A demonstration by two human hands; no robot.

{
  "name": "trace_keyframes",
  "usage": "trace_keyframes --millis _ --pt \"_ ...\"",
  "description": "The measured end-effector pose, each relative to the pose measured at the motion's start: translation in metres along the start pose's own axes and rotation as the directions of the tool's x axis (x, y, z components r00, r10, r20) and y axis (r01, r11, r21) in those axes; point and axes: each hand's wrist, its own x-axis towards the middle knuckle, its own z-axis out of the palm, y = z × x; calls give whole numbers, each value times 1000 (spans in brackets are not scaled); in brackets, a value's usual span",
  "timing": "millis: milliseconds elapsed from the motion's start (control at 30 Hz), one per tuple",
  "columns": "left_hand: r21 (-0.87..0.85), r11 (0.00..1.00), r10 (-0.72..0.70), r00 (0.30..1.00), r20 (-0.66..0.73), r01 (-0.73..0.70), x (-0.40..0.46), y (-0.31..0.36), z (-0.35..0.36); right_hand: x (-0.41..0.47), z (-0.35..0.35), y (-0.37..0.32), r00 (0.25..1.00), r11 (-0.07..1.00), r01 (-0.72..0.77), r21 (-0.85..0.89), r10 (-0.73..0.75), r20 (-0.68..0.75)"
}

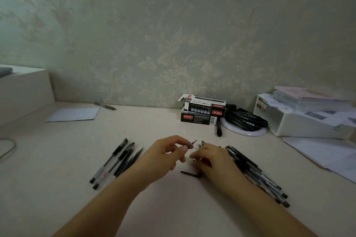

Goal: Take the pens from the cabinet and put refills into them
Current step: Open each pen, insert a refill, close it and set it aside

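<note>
Left hand [163, 152] pinched refill tip [192, 143]; right hand [210, 157] curled over parts just beside, contents hidden. Risk: loose pen cap [191, 173] below right hand rolling off desk [154, 208] if knocked.

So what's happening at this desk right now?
A person is refilling pens at a desk. The left hand pinches a pen tip piece, while the right hand reaches down among loose parts. Two pens and loose refills lie to the left, a pile of pens to the right, and an open refill box behind.
</note>
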Motion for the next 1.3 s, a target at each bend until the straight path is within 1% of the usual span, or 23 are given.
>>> trace_keyframes --millis 100,167,200,233,267,300,333,367,400,500,633,800,933,1033,1067,1133,1300 --pt "11 1000 -4 1000 -5 4 0 -1 0 2 0 2 1000 999 16 -43 -15 14" --pt "21 1000 -10 1000 -11 10 1 -2 0 2 0 2 999 1000 0 -6 0 -37" --pt "25 1000 -13 1000 -14 13 1 -3 -1 2 -1 2 995 997 -32 71 39 -97" --pt "30 999 -14 1000 -17 15 1 -4 -1 2 -3 3 981 977 -76 198 109 -158" --pt "37 999 -16 1000 -19 17 1 -4 -1 3 -6 3 962 927 -116 355 194 -192" --pt "45 999 -18 1000 -19 19 1 -5 -1 4 -9 2 945 847 -141 513 269 -185" --pt "53 998 -19 1000 -18 20 1 -5 -1 4 -10 1 938 754 -152 639 315 -149" --pt "60 998 -18 1000 -14 19 1 -5 -1 4 -11 0 937 681 -159 715 331 -108" --pt "69 997 -16 1000 -9 16 1 -5 -1 3 -12 -2 943 642 -161 750 325 -76" --pt "90 996 -10 1000 6 9 1 -5 0 2 -8 -7 963 640 -164 750 268 -18" --pt "98 995 0 1000 4 0 1 -5 -1 2 -7 -8 968 662 -169 730 249 -2" --pt "259 965 46 999 -21 -39 2 -8 -1 0 -10 -6 972 668 -190 720 230 44" --pt "235 969 84 996 -22 -77 3 -7 -1 0 -12 -5 973 634 -186 750 223 52" --pt "271 957 118 992 -42 -103 2 -6 -2 1 -11 -5 977 613 -175 771 207 57" --pt "293 949 135 990 -48 -115 2 -5 -2 1 -10 -4 977 625 -173 761 205 54" --pt "326 934 171 984 -49 -146 0 -4 -1 1 -9 -3 981 693 -163 702 193 37" --pt "359 909 234 972 -25 -210 -3 1 4 0 -5 -1 991 876 -101 472 128 -25"
